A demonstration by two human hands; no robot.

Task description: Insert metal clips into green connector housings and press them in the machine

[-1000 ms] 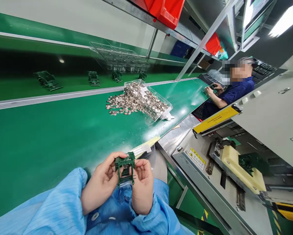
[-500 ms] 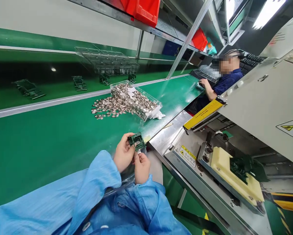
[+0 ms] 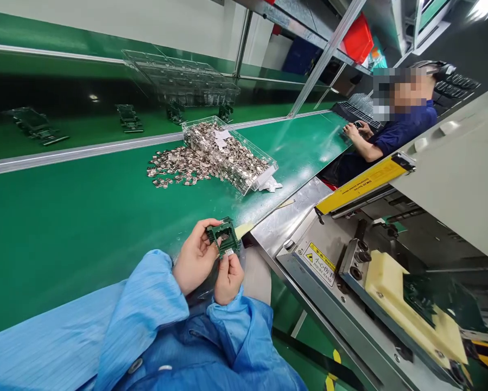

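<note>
Head view – both hands curled, fingertips pinching green frame.

Clear tray spilling metal clips on green belt; cream fixture right.

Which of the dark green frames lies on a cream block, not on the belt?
The far-right frame, on the cream block in the machine. Other frames stand on the far belt; the held frame is in the left hand.
</note>
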